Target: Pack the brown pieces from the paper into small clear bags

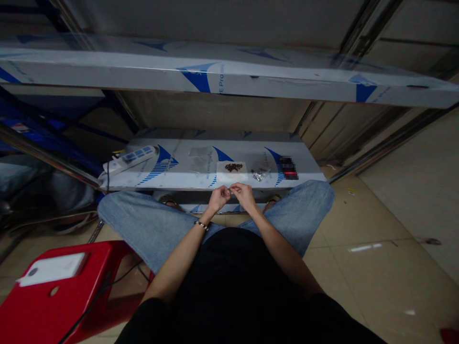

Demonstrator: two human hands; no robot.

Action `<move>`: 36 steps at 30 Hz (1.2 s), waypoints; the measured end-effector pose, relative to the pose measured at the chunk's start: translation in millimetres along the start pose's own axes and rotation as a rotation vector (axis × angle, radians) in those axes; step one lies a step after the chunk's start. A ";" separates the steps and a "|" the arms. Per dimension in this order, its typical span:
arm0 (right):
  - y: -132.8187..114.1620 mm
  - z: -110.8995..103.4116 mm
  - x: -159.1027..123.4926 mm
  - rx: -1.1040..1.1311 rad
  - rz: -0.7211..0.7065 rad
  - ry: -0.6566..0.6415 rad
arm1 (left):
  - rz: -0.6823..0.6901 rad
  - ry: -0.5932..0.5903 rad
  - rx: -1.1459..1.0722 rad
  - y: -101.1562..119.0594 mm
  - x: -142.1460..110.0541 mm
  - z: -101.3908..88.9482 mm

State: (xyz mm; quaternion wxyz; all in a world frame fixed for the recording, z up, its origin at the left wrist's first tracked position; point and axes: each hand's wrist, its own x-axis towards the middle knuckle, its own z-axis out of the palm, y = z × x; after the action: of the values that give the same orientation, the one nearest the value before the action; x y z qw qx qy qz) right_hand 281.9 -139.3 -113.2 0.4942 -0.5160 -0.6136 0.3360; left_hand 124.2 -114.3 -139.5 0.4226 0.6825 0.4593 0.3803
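- Looking down, head view: both hands met at the centre of the clock, just off the near edge of the lower shelf [168, 177].
- Left hand [219, 197]: fingers curled, thumb and index fingertips pressed toward the right. Beaded bracelet [201, 225] on that wrist.
- Right hand [244, 194]: thumb and index drawn into a pinch, tips meeting the left's. A tiny piece [231, 192] seemed caught between the two sets of fingertips; too small to name.
- Hands probably sat close so each braced the other, and low before the body for a clear view.
- At 12, just past the knuckles: white sheet [229, 176] bearing a loose pile of brown pieces [234, 167]. Pale ground likely made them easy to pick out, within short reach.
- At 2: clear bag [258, 175] with shiny contents, then a dark-and-red item [289, 168], blurred out. Both lay beside the sheet, presumably to leave it unobstructed.
- At 10: clear packets [201, 160], flat, contents unreadable. Farther, between 9 and 10: power strip [129, 160] at the shelf's end, perhaps out of the way.
- High at 12: film-covered upper shelf [143, 71], overhanging.
- At 8: red stool [75, 286] carrying a white device [53, 268], well apart from the hands.
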 end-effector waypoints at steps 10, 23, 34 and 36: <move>-11.9 -2.9 -1.1 -0.098 -0.093 -0.017 | -0.046 -0.053 -0.256 11.5 -2.0 -0.6; -2.4 0.6 1.5 0.082 0.006 0.061 | -0.166 -0.145 -0.516 25.1 -8.3 -4.7; 22.4 -24.1 46.2 -0.131 0.110 0.341 | -0.235 -0.055 -0.979 31.3 -6.6 -11.6; 27.9 -31.3 69.4 -0.329 0.139 0.333 | -0.221 -0.040 -1.046 32.9 -6.5 -14.6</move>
State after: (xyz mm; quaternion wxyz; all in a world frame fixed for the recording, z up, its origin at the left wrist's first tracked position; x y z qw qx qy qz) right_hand 321.7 -68.6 -112.0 0.4735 -0.6790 -0.5330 0.1749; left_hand 119.1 -124.4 -104.8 0.7525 0.3354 0.2695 0.4986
